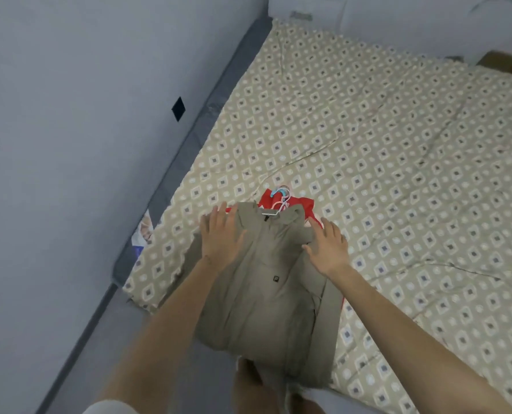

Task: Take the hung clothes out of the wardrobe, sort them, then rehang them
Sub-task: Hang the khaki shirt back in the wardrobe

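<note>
My left grip (pixel 220 234) open, flat on the left shoulder of the jacket (pixel 263 294), right grip (pixel 329 249) open at its right shoulder, on the bed (pixel 398 144)

A bed (pixel 189 135) is covered by a beige diamond-patterned quilt (pixel 398 144). Near its left edge a red garment (pixel 307 206) is laid, overlapped by a khaki jacket (pixel 263 294); hangers (pixel 281 192) are seen at the collars.

A khaki jacket (pixel 263 282) lies on the patterned bed (pixel 398 162), over a red garment (pixel 304 206) with hanger hooks (pixel 281 198) showing at the collar. The left hand (pixel 220 234) rests flat on one shoulder; the right hand (pixel 329 245), fingers spread, is at the other.
</note>
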The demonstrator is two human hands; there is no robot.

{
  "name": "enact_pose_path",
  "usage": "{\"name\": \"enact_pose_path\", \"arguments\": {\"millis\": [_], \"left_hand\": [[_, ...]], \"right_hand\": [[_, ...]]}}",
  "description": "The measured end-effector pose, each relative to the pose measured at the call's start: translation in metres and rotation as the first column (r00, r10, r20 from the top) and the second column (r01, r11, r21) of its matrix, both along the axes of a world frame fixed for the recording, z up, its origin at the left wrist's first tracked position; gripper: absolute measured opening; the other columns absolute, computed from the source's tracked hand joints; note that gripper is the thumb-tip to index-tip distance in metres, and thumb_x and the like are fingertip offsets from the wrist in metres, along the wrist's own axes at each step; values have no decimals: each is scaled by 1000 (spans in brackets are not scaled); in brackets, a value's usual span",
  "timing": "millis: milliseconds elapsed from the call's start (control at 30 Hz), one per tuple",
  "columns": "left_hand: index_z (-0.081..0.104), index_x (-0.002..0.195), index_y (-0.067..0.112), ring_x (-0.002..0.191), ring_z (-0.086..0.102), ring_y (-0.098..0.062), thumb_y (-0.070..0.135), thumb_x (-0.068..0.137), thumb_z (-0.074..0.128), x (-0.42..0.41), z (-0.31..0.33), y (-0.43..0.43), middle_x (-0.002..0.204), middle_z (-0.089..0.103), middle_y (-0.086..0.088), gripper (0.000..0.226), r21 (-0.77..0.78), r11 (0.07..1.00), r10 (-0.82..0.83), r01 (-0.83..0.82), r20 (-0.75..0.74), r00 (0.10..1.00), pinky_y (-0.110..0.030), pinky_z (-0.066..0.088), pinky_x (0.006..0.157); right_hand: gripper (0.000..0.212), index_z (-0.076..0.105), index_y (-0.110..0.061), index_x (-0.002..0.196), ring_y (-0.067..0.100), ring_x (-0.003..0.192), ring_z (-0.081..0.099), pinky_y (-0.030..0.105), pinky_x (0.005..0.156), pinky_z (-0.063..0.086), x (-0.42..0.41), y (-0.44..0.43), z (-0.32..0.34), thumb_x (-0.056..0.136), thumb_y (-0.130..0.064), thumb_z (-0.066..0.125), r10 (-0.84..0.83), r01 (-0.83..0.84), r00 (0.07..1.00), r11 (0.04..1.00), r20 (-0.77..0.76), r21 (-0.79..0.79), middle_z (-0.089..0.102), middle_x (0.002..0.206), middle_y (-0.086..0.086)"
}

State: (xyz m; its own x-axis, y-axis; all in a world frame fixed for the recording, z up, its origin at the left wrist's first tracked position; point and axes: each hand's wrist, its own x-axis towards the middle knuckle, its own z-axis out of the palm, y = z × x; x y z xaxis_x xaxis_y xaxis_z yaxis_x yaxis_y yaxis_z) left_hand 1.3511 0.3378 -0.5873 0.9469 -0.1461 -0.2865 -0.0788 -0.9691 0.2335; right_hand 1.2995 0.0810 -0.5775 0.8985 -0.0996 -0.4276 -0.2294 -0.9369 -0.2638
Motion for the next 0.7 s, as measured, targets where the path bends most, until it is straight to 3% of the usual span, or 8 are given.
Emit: {"name": "enact_pose_path", "arguments": {"millis": [267, 400, 500, 600, 700], "left_hand": [[8, 159, 21, 153, 0, -24, 52, 102, 36, 71, -114, 0, 166, 4, -3, 71, -19, 999, -45, 42, -149, 988, -48, -4, 121], [9, 159, 22, 153, 4, -23, 47, 102, 40, 91, -171, -6, 166, 10, -3, 69, -68, 992, -112, 102, -155, 982, -48, 2, 121], [14, 158, 21, 152, 7, -23, 42, 102, 41, 100, -208, -17, 165, 14, -5, 66, -99, 986, -147, 133, -145, 979, -51, 5, 120], [29, 154, 16, 145, 29, -33, 37, 101, 49, 103, -234, -27, 156, 35, -14, 60, -105, 987, -134, 124, -91, 987, -58, 18, 117], [51, 140, 9, 109, 58, -42, 38, 96, 48, 104, -251, -29, 123, 61, -21, 53, -84, 987, -132, 136, 55, 990, -61, 44, 97]], "right_hand": [[68, 20, -25, 154, 31, 148, 14, 51, 119, 17, 50, -4, -97, 96, -42, 51, -178, 184, 979, 981, -96, 57, 18, 160, 9], [71, 9, -28, 156, 30, 150, 8, 49, 121, 3, 60, -3, -148, 98, -47, 46, -180, 190, 968, 981, -175, 40, 12, 163, 6], [72, 7, -29, 156, 26, 150, 8, 49, 120, 0, 66, -5, -178, 98, -50, 44, -192, 207, 962, 977, -195, 58, 12, 163, 3], [71, 10, -28, 156, 25, 150, 10, 49, 120, -1, 69, -6, -203, 98, -53, 42, -194, 211, 959, 975, -205, 63, 15, 162, 3], [71, 15, -26, 156, 26, 147, 15, 50, 120, 3, 71, -7, -218, 97, -55, 41, -200, 210, 964, 977, -172, 42, 20, 159, 5]]}}
